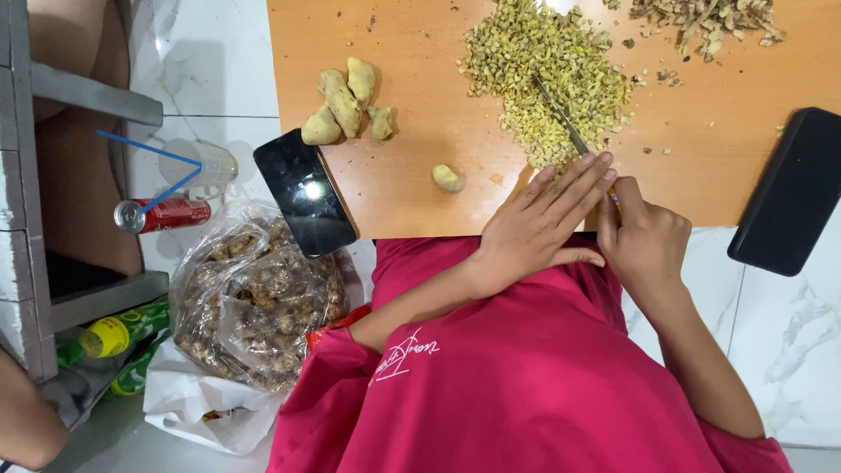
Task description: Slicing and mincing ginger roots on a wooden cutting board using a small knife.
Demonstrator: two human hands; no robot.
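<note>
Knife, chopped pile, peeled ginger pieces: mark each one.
knife (561, 116), head view, on the blade's middle over the pile
chopped pile (543, 66), head view, on its centre
peeled ginger pieces (342, 101), head view, on the largest piece

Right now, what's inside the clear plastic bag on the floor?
The clear plastic bag holds knobbly brown ginger roots. Its bottom is hidden by folds, and it sits on a white bag.

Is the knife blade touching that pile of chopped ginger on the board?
Touching. The head view shows the knife blade lying in the chopped ginger pile, its handle gripped in the right hand.
</note>
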